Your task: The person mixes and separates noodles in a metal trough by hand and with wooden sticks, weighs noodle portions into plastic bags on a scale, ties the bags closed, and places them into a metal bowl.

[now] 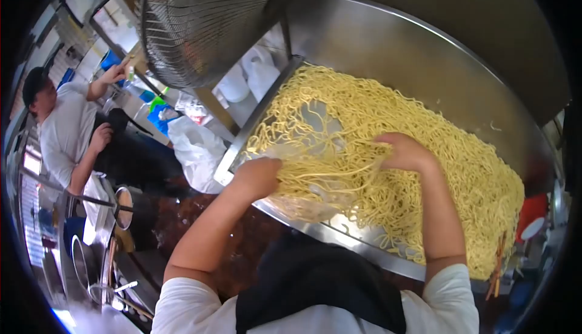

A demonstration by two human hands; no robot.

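Yellow noodles (448, 158) lie in a thick, tangled layer over a wide metal tray (379, 252). At the tray's near left edge, my left hand (257, 178) is closed on the edge of a clear plastic bag (306, 208). Noodles fill the bag's mouth and trail out toward the right. My right hand (405, 152) has its fingers curled into the strands, with noodles stretched between it and the bag. Its fingertips are partly hidden among the noodles. Bare metal shows through a gap in the layer beyond the bag.
A large caged fan (209, 28) stands over the tray's far left corner. White plastic bags (195, 152) hang at the left. Another person (70, 128) in a white shirt stands farther left, near pots (124, 207). Wooden sticks (498, 267) rest at the tray's right end.
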